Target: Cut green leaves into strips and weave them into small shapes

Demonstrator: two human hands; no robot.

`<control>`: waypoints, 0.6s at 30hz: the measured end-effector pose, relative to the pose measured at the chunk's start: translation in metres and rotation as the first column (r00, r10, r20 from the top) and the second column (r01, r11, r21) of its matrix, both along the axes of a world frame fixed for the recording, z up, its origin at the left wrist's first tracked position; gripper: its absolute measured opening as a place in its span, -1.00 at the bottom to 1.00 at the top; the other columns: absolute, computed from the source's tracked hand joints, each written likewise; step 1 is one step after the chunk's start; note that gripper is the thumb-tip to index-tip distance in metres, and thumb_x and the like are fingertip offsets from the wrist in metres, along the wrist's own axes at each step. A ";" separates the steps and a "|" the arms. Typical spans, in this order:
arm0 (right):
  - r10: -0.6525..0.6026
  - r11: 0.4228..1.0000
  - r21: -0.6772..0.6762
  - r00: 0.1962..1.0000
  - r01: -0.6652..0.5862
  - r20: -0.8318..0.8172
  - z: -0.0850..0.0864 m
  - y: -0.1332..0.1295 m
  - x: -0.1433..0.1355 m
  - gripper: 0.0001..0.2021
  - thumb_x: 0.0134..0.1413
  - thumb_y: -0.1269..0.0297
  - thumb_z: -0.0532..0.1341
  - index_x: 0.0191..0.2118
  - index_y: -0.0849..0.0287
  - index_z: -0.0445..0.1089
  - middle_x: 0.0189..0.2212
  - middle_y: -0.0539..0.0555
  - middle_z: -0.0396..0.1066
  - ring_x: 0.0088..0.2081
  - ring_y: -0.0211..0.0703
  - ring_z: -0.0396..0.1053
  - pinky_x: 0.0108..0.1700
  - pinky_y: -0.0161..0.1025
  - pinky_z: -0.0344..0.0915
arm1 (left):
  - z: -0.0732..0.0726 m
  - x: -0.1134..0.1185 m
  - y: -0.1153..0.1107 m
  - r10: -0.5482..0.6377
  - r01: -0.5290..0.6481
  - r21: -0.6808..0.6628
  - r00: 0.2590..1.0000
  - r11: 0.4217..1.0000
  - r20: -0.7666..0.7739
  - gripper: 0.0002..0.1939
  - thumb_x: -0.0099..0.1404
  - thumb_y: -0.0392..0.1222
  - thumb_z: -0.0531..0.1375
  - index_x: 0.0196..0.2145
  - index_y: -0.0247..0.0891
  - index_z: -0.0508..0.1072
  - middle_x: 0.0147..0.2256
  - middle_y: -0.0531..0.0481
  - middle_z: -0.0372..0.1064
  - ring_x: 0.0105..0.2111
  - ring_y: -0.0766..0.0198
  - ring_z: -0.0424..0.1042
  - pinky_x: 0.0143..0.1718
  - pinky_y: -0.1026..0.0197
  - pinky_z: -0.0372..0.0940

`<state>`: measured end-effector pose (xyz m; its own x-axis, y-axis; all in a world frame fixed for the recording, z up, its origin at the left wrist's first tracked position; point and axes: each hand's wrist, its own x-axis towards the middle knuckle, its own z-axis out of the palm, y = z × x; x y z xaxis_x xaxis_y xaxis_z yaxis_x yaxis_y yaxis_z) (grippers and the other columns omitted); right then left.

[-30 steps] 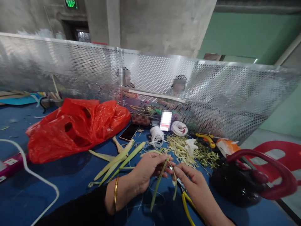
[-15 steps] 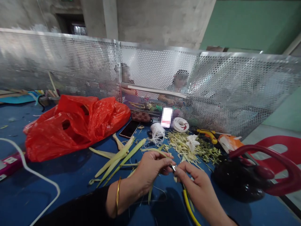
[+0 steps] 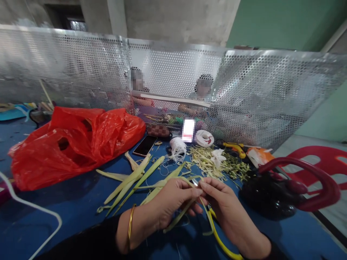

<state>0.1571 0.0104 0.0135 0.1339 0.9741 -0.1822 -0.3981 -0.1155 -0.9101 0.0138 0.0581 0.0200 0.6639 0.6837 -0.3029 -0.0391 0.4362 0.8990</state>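
Left grip: the left hand [image 3: 173,200] pinches a folded green leaf strip [image 3: 177,219], its tails hanging below the fingers.
Right grip: narrow; thumb and fingers of the right hand [image 3: 225,200] close on the same strip, fingertips meeting the left's.
Yellow handle: the tool handle [image 3: 221,242] runs beneath the right hand; whether it is held, I cannot tell.
Change: half a second ago bright metal showed between the hands; now fingers meet there and both tails show, so the work seems back on the strip itself.
Bench edges: perforated screen [image 3: 173,68] across the far side, kettle [image 3: 268,202] near the right edge.
Elbow room: blue bench [image 3: 78,207] shows widest beyond the left sleeve [image 3: 89,236]; loose leaves [image 3: 127,179] limit forward reach.
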 end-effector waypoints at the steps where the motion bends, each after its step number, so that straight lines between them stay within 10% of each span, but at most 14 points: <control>1: 0.003 1.000 0.008 1.000 -0.003 -0.013 0.000 0.000 0.000 -0.75 -0.20 0.15 0.43 -0.50 0.19 0.42 -0.63 -0.06 0.32 -0.59 -0.30 0.21 -0.50 -0.31 0.23 | 0.000 0.000 0.000 -0.001 0.002 0.010 1.000 1.000 -0.009 -0.72 0.09 -0.04 0.31 -0.45 -0.37 0.57 -0.41 -0.14 0.52 -0.56 0.39 0.40 -0.52 0.36 0.25; 13: -0.138 0.989 0.093 0.948 0.116 0.288 -0.006 0.006 0.009 -0.74 -0.07 0.08 0.35 -0.47 0.19 0.43 -0.55 -0.02 0.38 -0.48 -0.22 0.29 -0.39 -0.28 0.24 | 0.003 0.001 0.000 0.054 -0.055 -0.065 0.998 0.996 -0.021 -0.79 0.07 -0.13 0.33 -0.42 -0.37 0.58 -0.44 -0.10 0.51 -0.53 0.36 0.44 -0.46 0.33 0.29; 18: -0.460 0.876 0.449 0.588 0.178 0.665 0.003 -0.003 0.016 -0.84 0.10 0.15 0.24 -0.35 0.13 0.44 -0.39 0.06 0.46 -0.32 -0.10 0.37 -0.23 -0.20 0.27 | 0.003 0.002 0.007 0.212 -0.202 -0.110 0.974 0.973 0.080 -0.79 0.02 -0.22 0.38 -0.34 -0.36 0.58 -0.34 -0.12 0.53 -0.38 0.28 0.50 -0.30 0.29 0.35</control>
<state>0.1728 0.0079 0.0163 0.3954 0.8182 0.4174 0.4633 0.2147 -0.8598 0.0155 0.0648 0.0235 0.5390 0.7782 -0.3222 -0.2176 0.4982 0.8393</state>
